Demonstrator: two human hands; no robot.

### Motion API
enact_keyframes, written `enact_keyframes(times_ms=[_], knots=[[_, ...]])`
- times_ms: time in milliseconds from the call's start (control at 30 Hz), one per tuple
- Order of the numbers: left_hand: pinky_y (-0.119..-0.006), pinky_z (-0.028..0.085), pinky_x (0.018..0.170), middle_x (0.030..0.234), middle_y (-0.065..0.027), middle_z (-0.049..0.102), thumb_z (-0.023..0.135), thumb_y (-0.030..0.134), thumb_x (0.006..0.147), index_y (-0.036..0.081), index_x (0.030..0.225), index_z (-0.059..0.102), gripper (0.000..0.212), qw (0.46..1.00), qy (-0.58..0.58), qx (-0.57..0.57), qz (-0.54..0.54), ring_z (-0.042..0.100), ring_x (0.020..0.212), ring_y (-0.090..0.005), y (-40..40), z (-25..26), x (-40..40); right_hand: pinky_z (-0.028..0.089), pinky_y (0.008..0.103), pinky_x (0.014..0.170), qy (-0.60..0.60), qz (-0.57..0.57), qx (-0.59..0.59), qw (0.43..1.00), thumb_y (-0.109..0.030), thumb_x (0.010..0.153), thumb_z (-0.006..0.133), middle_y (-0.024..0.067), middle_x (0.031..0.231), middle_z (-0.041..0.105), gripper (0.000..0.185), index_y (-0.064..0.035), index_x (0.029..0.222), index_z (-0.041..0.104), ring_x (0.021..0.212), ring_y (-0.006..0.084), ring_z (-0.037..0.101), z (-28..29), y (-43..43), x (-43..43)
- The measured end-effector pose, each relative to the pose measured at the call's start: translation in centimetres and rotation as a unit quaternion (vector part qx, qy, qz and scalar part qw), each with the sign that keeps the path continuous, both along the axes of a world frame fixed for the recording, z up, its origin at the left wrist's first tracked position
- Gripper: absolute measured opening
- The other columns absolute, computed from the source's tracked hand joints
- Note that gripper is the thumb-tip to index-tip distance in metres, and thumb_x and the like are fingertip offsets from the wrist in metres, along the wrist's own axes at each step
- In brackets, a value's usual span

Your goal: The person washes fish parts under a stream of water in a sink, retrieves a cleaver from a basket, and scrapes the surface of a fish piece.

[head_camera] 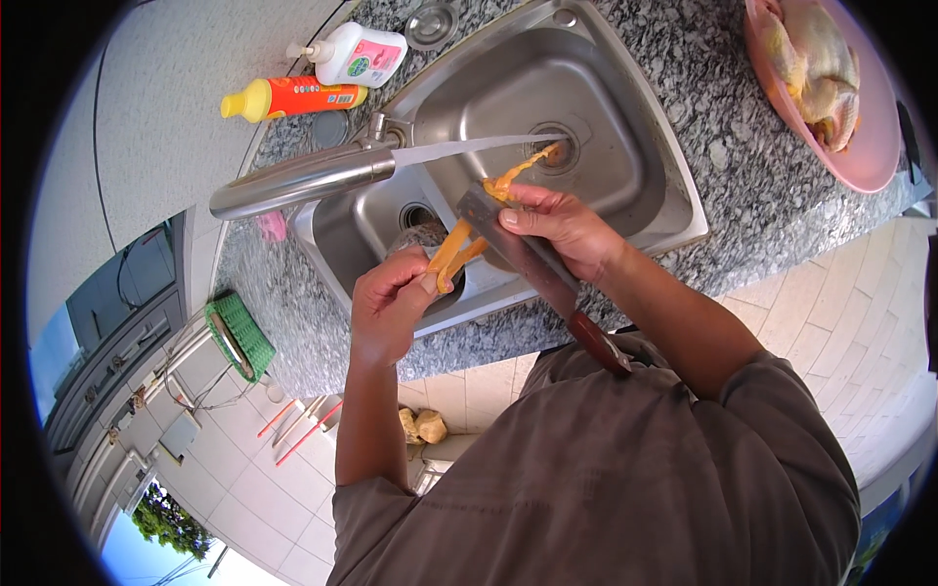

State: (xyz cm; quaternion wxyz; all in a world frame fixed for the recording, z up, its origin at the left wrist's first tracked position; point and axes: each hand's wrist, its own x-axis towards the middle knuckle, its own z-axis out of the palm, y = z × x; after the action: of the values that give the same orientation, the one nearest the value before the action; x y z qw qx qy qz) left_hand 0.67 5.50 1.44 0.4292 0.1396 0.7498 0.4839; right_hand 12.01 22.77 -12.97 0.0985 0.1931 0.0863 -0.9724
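Note:
My left hand (396, 297) pinches yellow-orange strips (448, 253) that look like poultry innards, over the small basin of a steel double sink (623, 95). My right hand (560, 227) grips the blade of a cleaver-like kitchen knife (524, 260) with a red-brown handle, which points back towards my body. The strips run up to the blade's far end, where a wet yellow lump (500, 184) lies by my right fingers; a thin piece trails from it towards the large basin's drain. Water streams from the faucet (315, 179) into the large basin. A plucked whole chicken (817, 66) lies at the upper right.
The chicken is in a pink plastic basin (883, 165) on the granite counter (703, 88). Behind the faucet are a yellow-and-orange bottle (293, 97), a white pump bottle (363, 55) and a round metal strainer (431, 26). A green woven basket (240, 337) stands at the left.

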Motion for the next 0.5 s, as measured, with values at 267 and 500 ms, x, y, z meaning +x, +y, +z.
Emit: enact_keyframes(times_ms=[267,500], knots=[[-0.022,0.029,0.050,0.075,-0.0106,0.057,0.056,0.004,0.082,-0.006,0.082,0.061,0.011,0.993,0.027,0.110,0.031,0.039,0.058,-0.0076,-1.2,2.8,0.6,0.053,0.0213,0.077,-0.027,-0.013,-0.012,0.999,-0.013,0.090,0.069,0.0013,0.103,0.068,0.039,-0.0029,0.126,0.057,0.086,0.0068,0.063,-1.2,0.4,-0.1],[-0.024,0.030,0.050,0.071,-0.0085,0.046,0.058,0.012,0.079,-0.006,0.073,0.059,0.019,0.990,0.079,0.119,0.015,0.038,0.056,-0.0118,-1.9,5.4,0.7,0.053,0.0191,0.071,-0.067,-0.016,0.000,0.998,-0.014,0.090,0.068,-0.0011,0.099,0.067,0.041,-0.0055,0.129,0.056,0.082,0.0051,0.063,-2.0,0.7,0.2]])
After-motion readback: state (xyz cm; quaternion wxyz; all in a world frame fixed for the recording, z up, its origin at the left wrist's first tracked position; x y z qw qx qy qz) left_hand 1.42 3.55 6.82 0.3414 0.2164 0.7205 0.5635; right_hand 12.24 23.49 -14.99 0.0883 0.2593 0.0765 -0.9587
